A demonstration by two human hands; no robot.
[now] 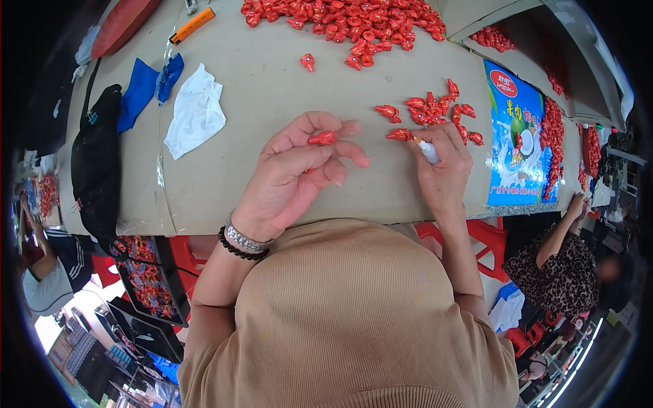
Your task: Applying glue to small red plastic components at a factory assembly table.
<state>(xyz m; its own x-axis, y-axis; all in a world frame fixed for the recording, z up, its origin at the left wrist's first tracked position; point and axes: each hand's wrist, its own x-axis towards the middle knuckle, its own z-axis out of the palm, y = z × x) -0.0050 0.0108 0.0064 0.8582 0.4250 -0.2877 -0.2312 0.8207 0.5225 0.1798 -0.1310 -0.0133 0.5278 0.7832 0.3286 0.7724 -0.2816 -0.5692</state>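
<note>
My left hand (299,163) is raised over the table with its fingers curled, pinching a small red moulded piece (322,138). A bit of red also shows lower down between those fingers, mostly hidden. In my right hand (445,166) is a white marker pen (428,151), its tip pointing up and left. Right at that tip is another red piece (399,134); whether my right fingers touch it I cannot tell. Just beyond the right hand lies a loose group of similar red pieces (428,110).
A large heap of red pieces (347,20) covers the far table. To the left are a white cloth (196,112), a blue cloth (138,92), a black bag-like item (96,163) and an orange box-cutter-like tool (192,26). A blue printed sheet (507,163) lies right; a co-worker (558,265) sits beyond.
</note>
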